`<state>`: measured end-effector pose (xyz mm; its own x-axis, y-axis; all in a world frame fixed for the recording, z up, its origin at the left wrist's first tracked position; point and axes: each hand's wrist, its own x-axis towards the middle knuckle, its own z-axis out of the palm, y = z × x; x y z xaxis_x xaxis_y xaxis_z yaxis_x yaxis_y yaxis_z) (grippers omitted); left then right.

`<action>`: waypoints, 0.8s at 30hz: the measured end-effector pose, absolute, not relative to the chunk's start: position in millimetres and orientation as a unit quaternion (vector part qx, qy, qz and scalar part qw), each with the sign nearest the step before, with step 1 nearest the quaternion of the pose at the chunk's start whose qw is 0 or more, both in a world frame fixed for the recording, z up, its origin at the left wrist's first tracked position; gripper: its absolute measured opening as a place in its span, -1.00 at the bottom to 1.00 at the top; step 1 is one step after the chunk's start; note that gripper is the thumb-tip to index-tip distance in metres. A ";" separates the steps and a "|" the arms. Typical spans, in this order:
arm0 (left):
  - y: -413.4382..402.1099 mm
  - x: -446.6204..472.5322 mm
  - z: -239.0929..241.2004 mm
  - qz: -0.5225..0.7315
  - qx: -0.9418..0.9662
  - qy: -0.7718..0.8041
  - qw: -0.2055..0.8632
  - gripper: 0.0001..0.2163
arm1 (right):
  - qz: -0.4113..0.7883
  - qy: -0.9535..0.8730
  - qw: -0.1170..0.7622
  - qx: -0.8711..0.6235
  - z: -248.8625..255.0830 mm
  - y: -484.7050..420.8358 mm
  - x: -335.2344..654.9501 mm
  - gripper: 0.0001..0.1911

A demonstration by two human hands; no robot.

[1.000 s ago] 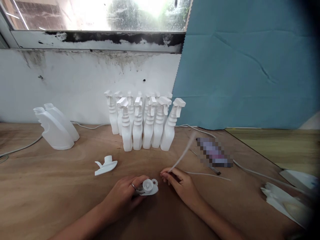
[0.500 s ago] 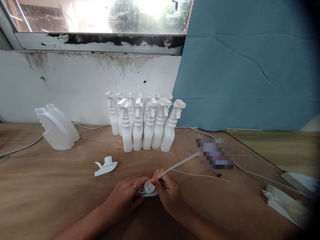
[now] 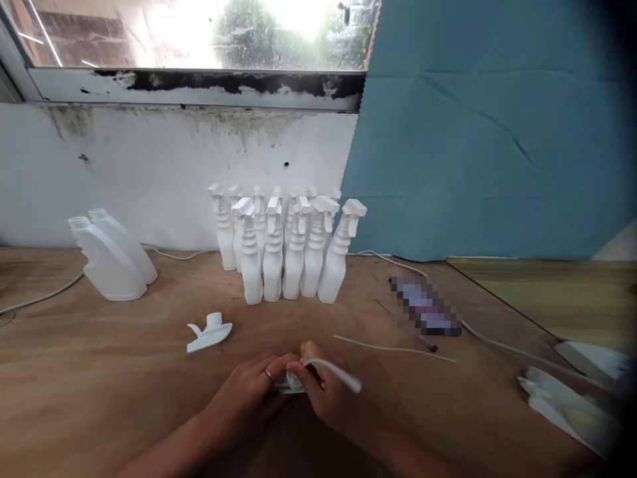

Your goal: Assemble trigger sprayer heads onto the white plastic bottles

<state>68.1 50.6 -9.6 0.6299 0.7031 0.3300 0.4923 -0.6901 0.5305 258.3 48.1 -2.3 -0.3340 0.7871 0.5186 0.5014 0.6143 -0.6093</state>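
Observation:
My left hand [image 3: 251, 390], with a ring on one finger, is closed around a white trigger spray head [image 3: 290, 383] low in the middle of the view. Most of that head is covered by my fingers. Pinched in my right hand [image 3: 326, 392] is a translucent plastic tube [image 3: 341, 373], its thumb end up against the spray head and its free end pointing right. Whether the tube sits inside the head, I cannot tell. Another white spray head [image 3: 209, 333] lies on the table just beyond my left hand.
Several white spray bottles [image 3: 293, 265] with heads on stand grouped near the wall. Two bottles without heads [image 3: 117, 262] stand at the left. A thin loose tube [image 3: 395, 349], a thin dark-ended tool [image 3: 428, 342], a blurred-out flat object [image 3: 428, 307] and a plastic bag [image 3: 560, 405] lie rightward.
The tube in my right hand has swung from pointing far right and away to lying lower, over my hand. My right hand has rolled and covers more of the spray head.

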 end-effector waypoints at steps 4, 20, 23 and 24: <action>49.1 68.4 -10.6 0.269 0.878 0.338 0.205 -0.64 | 0.167 -0.809 0.399 -0.398 -0.3 48.4 256.3 -0.72; 44.1 53.5 1.0 0.348 0.821 0.325 0.314 -0.58 | 0.049 -0.911 0.336 -0.233 3.9 37.4 275.2 -0.40; 42.6 50.0 4.8 0.371 0.853 0.272 0.246 -0.56 | 0.008 -0.915 0.353 -0.193 1.1 38.5 272.7 -0.51; 43.9 46.6 6.4 0.385 0.859 0.259 0.215 -0.58 | 0.014 -0.907 0.377 -0.186 -0.2 38.3 273.0 -0.52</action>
